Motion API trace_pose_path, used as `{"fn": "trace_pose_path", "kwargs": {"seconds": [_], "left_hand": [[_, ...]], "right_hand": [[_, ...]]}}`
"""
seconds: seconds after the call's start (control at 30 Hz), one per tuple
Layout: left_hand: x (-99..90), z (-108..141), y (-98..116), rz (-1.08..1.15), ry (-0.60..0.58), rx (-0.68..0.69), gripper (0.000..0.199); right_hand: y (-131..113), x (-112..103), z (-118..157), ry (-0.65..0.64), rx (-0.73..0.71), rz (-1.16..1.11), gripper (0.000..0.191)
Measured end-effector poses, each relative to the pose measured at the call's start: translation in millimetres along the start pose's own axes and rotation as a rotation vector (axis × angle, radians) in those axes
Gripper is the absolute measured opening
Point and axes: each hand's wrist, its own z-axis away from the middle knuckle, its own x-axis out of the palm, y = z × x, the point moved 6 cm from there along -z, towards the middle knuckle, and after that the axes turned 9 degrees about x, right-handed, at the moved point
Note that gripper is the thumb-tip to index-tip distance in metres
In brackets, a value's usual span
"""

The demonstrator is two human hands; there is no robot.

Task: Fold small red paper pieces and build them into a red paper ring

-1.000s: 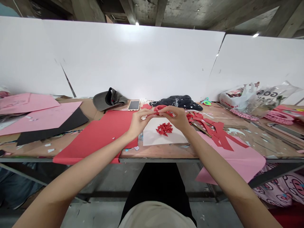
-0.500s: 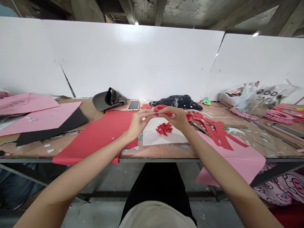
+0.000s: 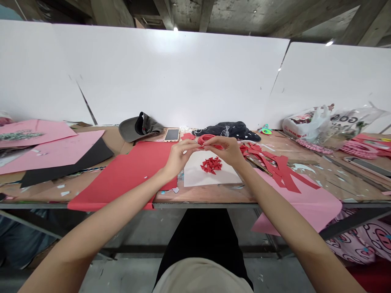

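Note:
Above the far part of a white sheet [image 3: 195,177], my left hand [image 3: 180,156] and my right hand [image 3: 226,150] meet at their fingertips. A small red paper piece shows between them, and the fingers of both hands are pinched on it. Its exact shape is too small to tell. Below them a pile of small folded red paper pieces [image 3: 211,165] lies on the white sheet. Just behind my fingertips sits a coil of red rings [image 3: 206,139], partly hidden by my right hand.
Red paper [image 3: 131,171] lies to the left, red strips [image 3: 284,175] and pink paper [image 3: 305,207] to the right. Along the back are a cap [image 3: 140,127], a phone [image 3: 172,135], a dark cloth [image 3: 232,131] and a plastic bag [image 3: 308,124].
Both hands stay in nearly the same place, with only a slight shift of the fingers around the small red piece.

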Motion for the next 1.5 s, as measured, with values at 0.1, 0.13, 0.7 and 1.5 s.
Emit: {"fn": "trace_pose_path", "kwargs": {"seconds": [0.1, 0.13, 0.7, 1.5], "left_hand": [[0.1, 0.1, 0.2, 0.005, -0.002, 0.006, 0.021], [-0.1, 0.2, 0.3, 0.004, 0.0, 0.008, 0.021], [-3.8, 2.0, 2.2, -0.12, 0.018, 0.115, 0.022], [-0.9, 2.1, 5.4, -0.254, 0.01, 0.119, 0.021]], "right_hand": [[1.8, 0.4, 0.1, -0.007, 0.04, -0.069, 0.009], [2.3, 0.6, 0.1, -0.009, 0.053, -0.084, 0.01], [0.1, 3.2, -2.0, -0.046, 0.146, -0.232, 0.018], [-7.8, -1.1, 5.0, 0.066, -0.106, 0.161, 0.009]]}}
